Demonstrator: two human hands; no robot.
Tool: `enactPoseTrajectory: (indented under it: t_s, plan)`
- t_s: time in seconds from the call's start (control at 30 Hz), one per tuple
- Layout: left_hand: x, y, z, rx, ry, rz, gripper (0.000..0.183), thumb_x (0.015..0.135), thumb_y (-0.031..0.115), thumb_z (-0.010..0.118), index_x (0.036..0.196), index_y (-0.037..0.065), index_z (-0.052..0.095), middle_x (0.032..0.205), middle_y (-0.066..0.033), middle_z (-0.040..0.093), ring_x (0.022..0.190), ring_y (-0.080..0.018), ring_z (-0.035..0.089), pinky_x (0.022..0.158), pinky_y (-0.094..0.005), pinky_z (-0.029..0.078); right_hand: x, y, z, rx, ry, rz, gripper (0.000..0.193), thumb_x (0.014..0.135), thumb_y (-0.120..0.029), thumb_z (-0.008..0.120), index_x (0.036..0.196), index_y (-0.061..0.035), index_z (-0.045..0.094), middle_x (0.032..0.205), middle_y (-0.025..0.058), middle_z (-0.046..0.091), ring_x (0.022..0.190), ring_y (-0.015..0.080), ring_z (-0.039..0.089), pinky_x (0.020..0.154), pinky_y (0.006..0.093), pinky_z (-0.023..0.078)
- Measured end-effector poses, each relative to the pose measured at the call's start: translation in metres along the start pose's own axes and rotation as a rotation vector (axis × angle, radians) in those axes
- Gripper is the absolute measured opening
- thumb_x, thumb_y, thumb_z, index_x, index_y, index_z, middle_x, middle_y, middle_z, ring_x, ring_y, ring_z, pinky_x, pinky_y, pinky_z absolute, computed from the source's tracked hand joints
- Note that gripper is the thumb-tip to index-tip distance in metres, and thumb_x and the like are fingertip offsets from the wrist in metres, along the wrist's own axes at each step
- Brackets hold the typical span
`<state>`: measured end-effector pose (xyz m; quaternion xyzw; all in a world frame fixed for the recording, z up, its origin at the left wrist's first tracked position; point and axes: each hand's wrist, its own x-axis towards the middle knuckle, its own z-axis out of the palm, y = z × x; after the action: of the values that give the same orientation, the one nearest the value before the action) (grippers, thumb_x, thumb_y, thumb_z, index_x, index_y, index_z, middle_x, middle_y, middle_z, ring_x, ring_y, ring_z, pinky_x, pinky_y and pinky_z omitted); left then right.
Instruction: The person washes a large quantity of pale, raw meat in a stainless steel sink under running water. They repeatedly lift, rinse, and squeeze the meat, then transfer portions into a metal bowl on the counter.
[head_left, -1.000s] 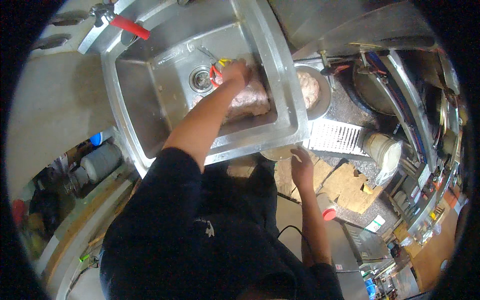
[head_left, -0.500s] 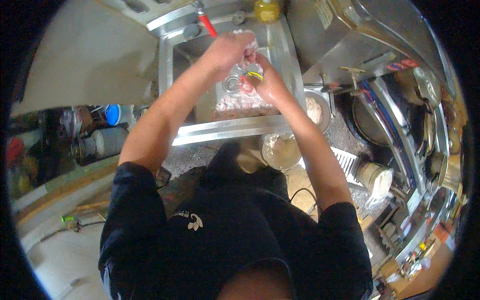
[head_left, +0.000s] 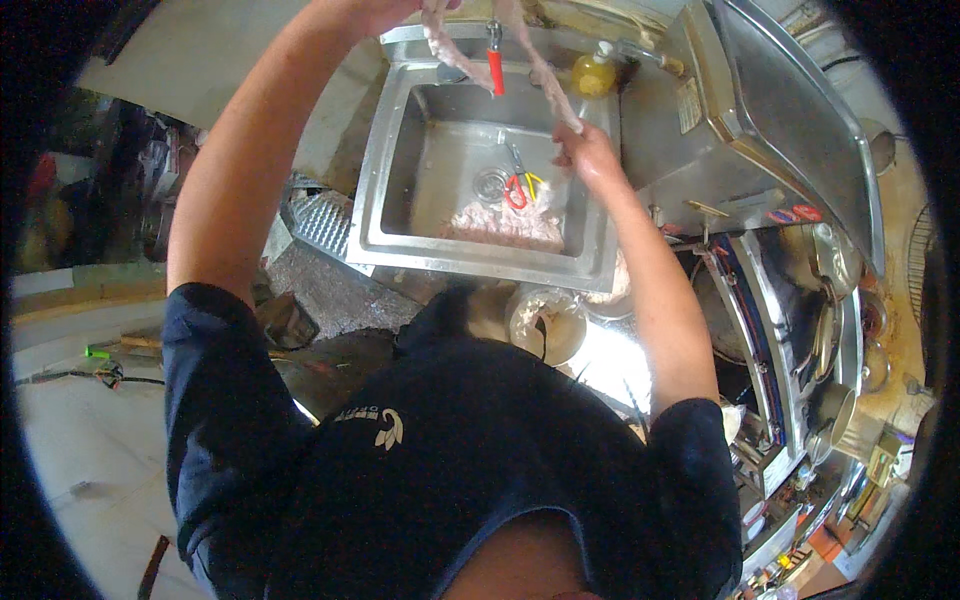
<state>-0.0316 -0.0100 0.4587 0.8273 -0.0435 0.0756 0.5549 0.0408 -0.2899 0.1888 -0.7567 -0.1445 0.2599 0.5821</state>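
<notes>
A long, pale-pink strip that looks like raw intestine (head_left: 545, 80) hangs stretched between my hands above the far side of the steel sink (head_left: 372, 215). My right hand (head_left: 592, 158) is closed on its lower end by the sink's right rim. My left hand (head_left: 392, 12), partly cut off by the top edge, is raised and closed around the other part; another length droops from it. In the basin lie scissors (head_left: 516, 190) with red and yellow handles, near the drain. A heap of similar pale-pink pieces (head_left: 505, 222) rests along the near side.
A red-sleeved tap (head_left: 497, 72) stands at the sink's back, with a bottle of yellow liquid (head_left: 595, 75) to its right. A metal cabinet (head_left: 790, 130) rises at the right. Below the sink's front edge is a round container (head_left: 550, 325) with pale contents.
My hands have moved apart from close together over the basin. The left went up and out to the left, the right out to the right, stretching the strip between them.
</notes>
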Motion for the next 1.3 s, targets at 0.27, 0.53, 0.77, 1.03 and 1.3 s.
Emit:
enactPoseTrajectory:
  t_s: [0.27, 0.53, 0.77, 1.03, 1.3]
  plan:
    - [-0.012, -0.217, 0.029, -0.891, 0.064, -0.516, 0.031, 0.101, 0.002, 0.059, 0.131, 0.003, 0.051, 0.099, -0.0134, 0.068, 0.080, -0.0225, 0.068, 0.068, -0.0273, 0.058, 0.000, 0.060, -0.011, -0.040, -0.138, 0.339, 0.029, 0.096, -0.019, 0.065, 0.118, -0.0007, 0.061, 0.078, 0.0063, 0.063, 0.064, 0.0169, 0.061, 0.060, 0.0373, 0.052]
    - [-0.051, -0.372, 0.145, -1.270, 0.238, -0.751, 0.020, 0.099, -0.001, 0.055, 0.116, -0.001, 0.065, 0.105, -0.0087, 0.070, 0.093, -0.0181, 0.068, 0.085, -0.0308, 0.056, 0.030, 0.115, 0.126, 0.060, -0.129, -0.078, 0.047, 0.093, -0.024, 0.073, 0.130, 0.0006, 0.060, 0.120, 0.0129, 0.068, 0.108, 0.0229, 0.063, 0.095, 0.0361, 0.049]
    - [-0.110, -0.448, 0.153, -1.020, 0.286, -0.823, 0.033, 0.099, 0.011, 0.063, 0.130, 0.001, 0.062, 0.119, -0.0130, 0.069, 0.102, -0.0190, 0.067, 0.088, -0.0319, 0.054, 0.042, 0.110, 0.144, 0.487, -0.198, 0.558, 0.028, 0.104, -0.019, 0.060, 0.125, 0.0003, 0.061, 0.108, 0.0101, 0.071, 0.091, 0.0248, 0.070, 0.081, 0.0339, 0.057]
    - [-0.160, -0.385, 0.162, -0.070, 0.155, -0.344, 0.033, 0.096, 0.011, 0.069, 0.129, 0.009, 0.064, 0.122, -0.0163, 0.059, 0.100, -0.0277, 0.067, 0.083, -0.0358, 0.057, 0.061, 0.136, 0.161, 0.943, -0.181, 0.633, 0.035, 0.109, -0.028, 0.043, 0.121, -0.0001, 0.060, 0.120, 0.0157, 0.068, 0.115, 0.0272, 0.064, 0.105, 0.0412, 0.050]
    - [-0.148, -0.377, 0.150, -0.055, 0.127, -0.280, 0.030, 0.095, 0.015, 0.066, 0.124, 0.009, 0.067, 0.116, -0.0202, 0.064, 0.108, -0.0390, 0.063, 0.096, -0.0435, 0.050, 0.066, 0.125, 0.163, 0.966, -0.095, 0.695, 0.035, 0.111, -0.031, 0.043, 0.128, -0.0061, 0.059, 0.118, 0.0122, 0.069, 0.109, 0.0263, 0.067, 0.097, 0.0403, 0.054]
